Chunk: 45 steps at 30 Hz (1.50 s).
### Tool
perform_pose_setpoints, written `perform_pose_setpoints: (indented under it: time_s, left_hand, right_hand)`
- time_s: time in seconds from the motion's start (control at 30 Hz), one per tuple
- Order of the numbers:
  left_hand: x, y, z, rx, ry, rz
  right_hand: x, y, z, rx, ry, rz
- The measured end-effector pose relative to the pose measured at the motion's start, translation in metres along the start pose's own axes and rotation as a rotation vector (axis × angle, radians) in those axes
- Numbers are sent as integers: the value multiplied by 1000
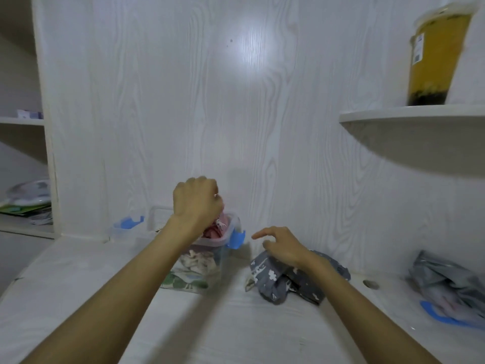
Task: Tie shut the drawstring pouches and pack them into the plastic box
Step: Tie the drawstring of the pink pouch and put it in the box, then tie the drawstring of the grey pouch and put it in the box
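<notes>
A clear plastic box (231,233) with blue clips stands on the white desk against the back wall. Through its wall I see a cream and green patterned pouch (193,269) packed low inside. My left hand (196,203) is over the box's open top, fingers curled round a pink pouch (219,228) that sits in the top of the box. A grey pouch with white print (278,282) lies on the desk to the right of the box. My right hand (279,245) hovers over its left end, fingers relaxed and spread, holding nothing.
A clear lid with a blue clip (126,225) leans at the wall left of the box. At the far right lies a grey plastic bag (448,285) over a blue-edged lid (441,315). Above it, a curved shelf (409,115) carries a yellow drink cup (438,56). Shelves stand at left.
</notes>
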State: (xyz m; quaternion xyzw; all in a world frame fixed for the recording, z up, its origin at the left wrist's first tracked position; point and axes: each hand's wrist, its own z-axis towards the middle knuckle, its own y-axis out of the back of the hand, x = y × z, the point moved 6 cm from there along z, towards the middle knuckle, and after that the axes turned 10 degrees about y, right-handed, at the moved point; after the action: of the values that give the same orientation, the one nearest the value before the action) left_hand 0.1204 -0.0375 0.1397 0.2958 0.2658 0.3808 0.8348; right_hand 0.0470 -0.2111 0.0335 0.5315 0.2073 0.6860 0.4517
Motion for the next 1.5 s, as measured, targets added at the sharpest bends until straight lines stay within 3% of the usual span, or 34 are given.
perform_pose_setpoints:
  time_s: [0.07, 0.1, 0.17, 0.23, 0.27, 0.33, 0.5, 0.7, 0.8, 0.93, 1.0, 1.07, 1.13, 1.23, 1.4, 1.5]
  left_hand:
    - [-22, -6, -16, 20, -22, -128]
    - [-36, -21, -26, 107, -51, -170]
    - [-57, -69, -45, 458, -75, -299]
    - [-73, -116, -72, 857, -66, -361]
    - [-76, -130, -81, 933, -83, -330]
    - [-74, -148, -91, 953, -59, -311]
    - [-83, -186, -110, 1093, 50, -491]
    - [-121, -193, -93, 1018, 48, -776]
    - [-118, -184, -75, 896, 150, -839]
    - [-115, -150, -53, 670, 124, -789]
    - [-114, -137, -49, 646, 102, -798]
    - [-112, -126, -46, 610, 95, -777]
    - [-109, -119, -44, 544, 84, -771]
    - [-104, -113, -45, 571, 86, -867]
    - [-100, -116, -36, 604, 171, -1135]
    - [-101, -122, -38, 502, 276, -1093]
  right_hand:
    - [-17, -4, -17, 124, -39, -33]
    - [-27, -8, -26, 179, -39, -112]
    - [-47, -19, -37, 247, -47, -319]
    - [-72, -16, -49, 130, -82, -358]
    - [-83, -10, -56, 29, -91, -304]
    - [-97, 2, -72, -92, -105, -83]
    - [-101, 45, -88, -134, -216, 285]
    - [-101, 100, -85, -304, -228, 204]
    - [-96, 117, -95, -200, -241, 63]
    - [-42, 144, -102, -273, -51, 60]
    - [-15, 131, -103, -132, -76, 25]
    - [-4, 102, -104, 60, -215, -135]
    - [-3, 77, -97, 106, -269, -291]
    - [-15, 74, -88, -53, -271, -382]
    - [-39, 112, -100, -158, -304, -29]
    - [-44, 134, -112, -252, -311, -63]
